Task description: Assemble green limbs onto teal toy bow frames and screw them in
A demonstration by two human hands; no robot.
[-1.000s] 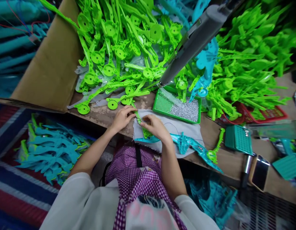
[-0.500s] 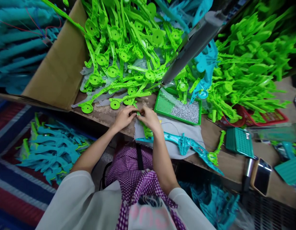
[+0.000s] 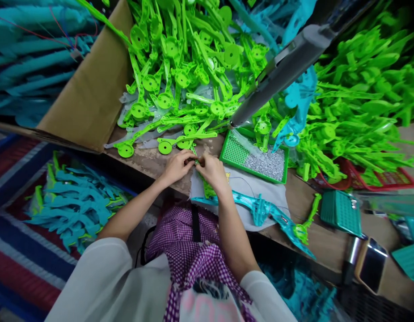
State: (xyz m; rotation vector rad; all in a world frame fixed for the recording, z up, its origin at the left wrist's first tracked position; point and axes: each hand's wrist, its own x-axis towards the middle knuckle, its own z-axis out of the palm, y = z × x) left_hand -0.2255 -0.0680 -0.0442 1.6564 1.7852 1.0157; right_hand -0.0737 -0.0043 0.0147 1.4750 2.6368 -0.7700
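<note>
My left hand and my right hand meet over the front of the table, fingertips pinched together. Between them is the tip of a bright green plastic limb, partly covered by my right hand. This limb joins the left end of a turquoise plastic toy bow lying on a pale cloth. A similar green limb sticks up at the bow's right end. Any small fastener in my fingertips is too small to make out. A thin dark string crosses the cloth.
Behind my hands are piled green limbs. A green tray of small metal pieces stands to their right, below a grey power screwdriver. Red baskets, a teal basket and a phone lie farther right. Stacked turquoise bows are lower left.
The camera view has shifted slightly, so the table's contents appear farther right and lower. Both hands stay at the green limb's tip, with the fingers moving only a little.
</note>
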